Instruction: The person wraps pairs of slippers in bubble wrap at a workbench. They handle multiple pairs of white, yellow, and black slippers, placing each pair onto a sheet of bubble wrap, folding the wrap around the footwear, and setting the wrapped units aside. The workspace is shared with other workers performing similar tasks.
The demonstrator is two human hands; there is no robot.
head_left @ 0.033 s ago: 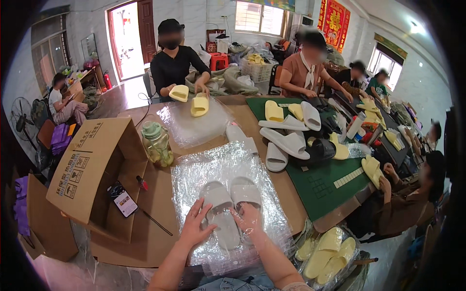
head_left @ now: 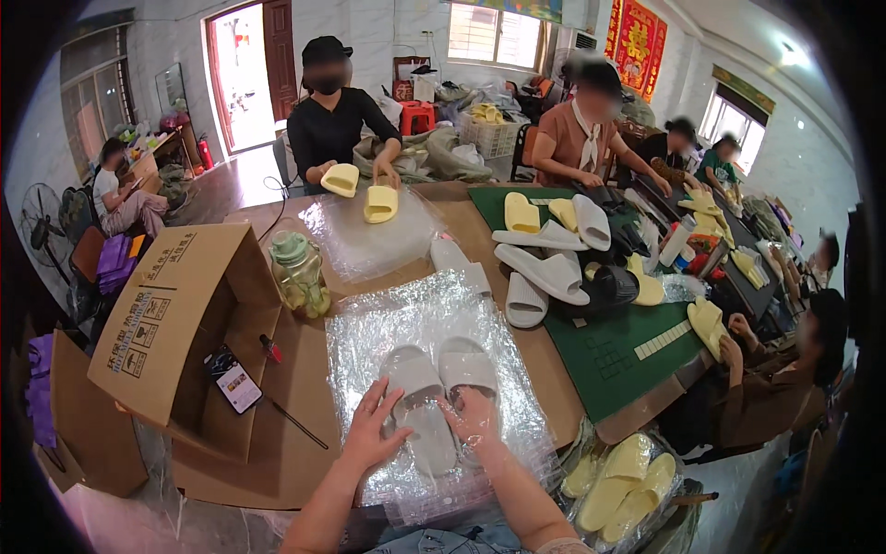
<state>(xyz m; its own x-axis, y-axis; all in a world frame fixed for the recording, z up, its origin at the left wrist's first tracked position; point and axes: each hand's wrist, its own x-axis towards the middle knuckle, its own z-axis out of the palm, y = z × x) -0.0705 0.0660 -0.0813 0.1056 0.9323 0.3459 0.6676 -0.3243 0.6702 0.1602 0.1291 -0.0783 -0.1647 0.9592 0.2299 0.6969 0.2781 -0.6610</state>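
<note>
A pair of pale grey slide slippers lies side by side on a stack of clear plastic bags (head_left: 425, 314) on the brown table in front of me. My left hand (head_left: 374, 429) rests with spread fingers against the left edge of the left slipper (head_left: 417, 383). My right hand (head_left: 475, 415) covers and grips the heel of the right slipper (head_left: 468, 362). Whether the slippers lie on top of the plastic or inside a bag, I cannot tell.
An open cardboard box (head_left: 175, 314) lies on its side at the left, with a phone (head_left: 235, 380) and pen beside it. A green jar (head_left: 297, 272) stands behind. Loose slippers (head_left: 544, 268) pile on a green mat (head_left: 614, 355). Bagged yellow slippers (head_left: 623, 485) lie lower right. Other people work around the table.
</note>
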